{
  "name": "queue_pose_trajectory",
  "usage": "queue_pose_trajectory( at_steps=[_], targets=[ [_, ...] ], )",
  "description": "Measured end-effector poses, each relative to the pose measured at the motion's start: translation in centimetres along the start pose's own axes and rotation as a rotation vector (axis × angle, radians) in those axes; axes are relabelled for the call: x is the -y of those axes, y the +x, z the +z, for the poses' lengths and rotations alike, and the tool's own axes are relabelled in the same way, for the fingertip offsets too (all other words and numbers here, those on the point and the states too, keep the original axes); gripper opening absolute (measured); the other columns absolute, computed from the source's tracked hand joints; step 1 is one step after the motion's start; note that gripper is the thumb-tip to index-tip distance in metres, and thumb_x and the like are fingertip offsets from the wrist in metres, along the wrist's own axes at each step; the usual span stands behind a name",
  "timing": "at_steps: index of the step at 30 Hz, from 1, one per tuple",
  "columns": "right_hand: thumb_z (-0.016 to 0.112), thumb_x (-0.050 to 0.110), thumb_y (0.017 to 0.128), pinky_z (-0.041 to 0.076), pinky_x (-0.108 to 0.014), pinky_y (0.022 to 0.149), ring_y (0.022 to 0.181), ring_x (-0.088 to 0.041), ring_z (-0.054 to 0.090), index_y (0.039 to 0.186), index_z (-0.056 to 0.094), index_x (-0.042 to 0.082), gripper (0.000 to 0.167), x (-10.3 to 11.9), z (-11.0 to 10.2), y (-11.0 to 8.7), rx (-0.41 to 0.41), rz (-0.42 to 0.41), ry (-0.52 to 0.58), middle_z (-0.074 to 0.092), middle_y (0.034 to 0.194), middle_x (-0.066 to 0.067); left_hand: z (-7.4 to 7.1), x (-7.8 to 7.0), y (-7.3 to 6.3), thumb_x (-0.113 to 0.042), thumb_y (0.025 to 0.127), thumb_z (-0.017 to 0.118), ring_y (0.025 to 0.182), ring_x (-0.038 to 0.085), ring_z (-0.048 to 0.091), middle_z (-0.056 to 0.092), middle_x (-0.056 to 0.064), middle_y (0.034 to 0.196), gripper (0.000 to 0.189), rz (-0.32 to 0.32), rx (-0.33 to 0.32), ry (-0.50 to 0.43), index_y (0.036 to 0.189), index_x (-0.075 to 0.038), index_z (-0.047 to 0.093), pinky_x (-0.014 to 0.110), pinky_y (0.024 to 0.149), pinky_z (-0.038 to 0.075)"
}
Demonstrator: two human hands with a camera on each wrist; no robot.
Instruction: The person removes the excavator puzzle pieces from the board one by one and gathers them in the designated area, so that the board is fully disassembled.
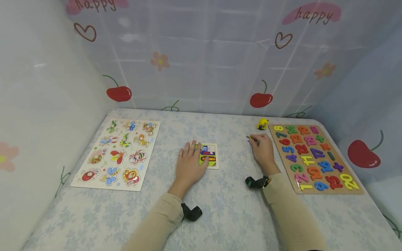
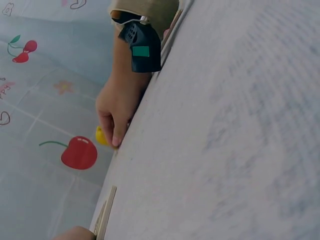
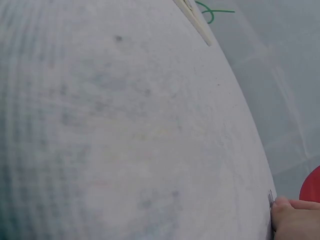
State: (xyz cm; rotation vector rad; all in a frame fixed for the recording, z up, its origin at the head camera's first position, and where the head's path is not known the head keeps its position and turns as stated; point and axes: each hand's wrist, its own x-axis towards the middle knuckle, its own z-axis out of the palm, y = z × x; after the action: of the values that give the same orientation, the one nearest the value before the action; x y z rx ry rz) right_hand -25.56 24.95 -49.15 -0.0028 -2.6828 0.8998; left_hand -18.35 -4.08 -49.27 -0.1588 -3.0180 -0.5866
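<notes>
My left hand (image 1: 190,165) lies flat with straight fingers over the left part of a small square jigsaw puzzle (image 1: 208,157) showing a purple and orange vehicle on green. The fingers hide part of that picture. To the right, my right hand (image 1: 263,149) pinches a small puzzle piece (image 1: 248,138) low at the table; the fingers cover most of it. In the right wrist view, those fingertips (image 3: 282,205) hold the thin piece (image 3: 271,198) at the table's surface. Just beyond the right hand stands a small yellow toy figure (image 1: 262,123).
A white insect puzzle board (image 1: 125,162) lies at the left. On the right is a brown board (image 1: 293,181) with colourful numbers and signs. A patterned cloth (image 1: 226,202) covers the table, and a printed curtain (image 1: 201,76) hangs behind. Each wrist wears a black camera (image 1: 192,212).
</notes>
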Motion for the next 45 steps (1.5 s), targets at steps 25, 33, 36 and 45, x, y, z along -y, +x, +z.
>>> queue_pose_trajectory(
  at_steps=[25, 33, 36, 45],
  targets=[
    [0.059, 0.025, 0.100, 0.040, -0.037, 0.072, 0.081, -0.025, 0.050, 0.127, 0.064, 0.007, 0.033, -0.1, 0.3, -0.4, -0.065, -0.005, -0.005, 0.055, 0.107, -0.013, -0.7, -0.4, -0.4, -0.062, 0.093, 0.045, 0.155, 0.028, 0.015, 0.023, 0.006, 0.166, 0.084, -0.046, -0.013, -0.012, 0.158, -0.012, 0.027, 0.051, 0.126, 0.009],
    [0.062, 0.025, 0.098, 0.038, -0.036, 0.072, 0.083, -0.025, 0.048, 0.125, 0.066, 0.007, 0.032, 0.4, 0.3, -0.7, -0.080, -0.037, -0.016, 0.056, 0.102, -0.012, -0.8, -0.3, -0.5, -0.063, 0.091, 0.046, 0.155, 0.026, 0.015, 0.022, 0.005, 0.166, 0.087, -0.060, 0.001, -0.004, 0.158, -0.012, 0.025, 0.049, 0.126, 0.008],
    [0.062, 0.026, 0.098, 0.038, -0.037, 0.074, 0.085, -0.025, 0.049, 0.124, 0.066, 0.007, 0.032, 1.0, 0.3, -0.9, -0.076, -0.052, -0.001, 0.057, 0.102, -0.011, -0.8, -0.4, -0.5, -0.063, 0.091, 0.046, 0.155, 0.027, 0.014, 0.021, 0.005, 0.166, 0.088, -0.058, 0.000, -0.008, 0.158, -0.010, 0.025, 0.049, 0.126, 0.008],
    [0.063, 0.031, 0.097, 0.040, -0.034, 0.072, 0.082, -0.021, 0.047, 0.127, 0.064, 0.011, 0.036, 4.9, 1.1, -1.5, 0.080, -0.167, 0.056, 0.055, 0.098, -0.005, -0.6, -0.1, -0.4, -0.065, 0.090, 0.046, 0.155, 0.028, 0.014, 0.020, 0.006, 0.167, 0.090, -0.075, -0.023, 0.007, 0.159, -0.012, 0.024, 0.050, 0.126, 0.011]
  ],
)
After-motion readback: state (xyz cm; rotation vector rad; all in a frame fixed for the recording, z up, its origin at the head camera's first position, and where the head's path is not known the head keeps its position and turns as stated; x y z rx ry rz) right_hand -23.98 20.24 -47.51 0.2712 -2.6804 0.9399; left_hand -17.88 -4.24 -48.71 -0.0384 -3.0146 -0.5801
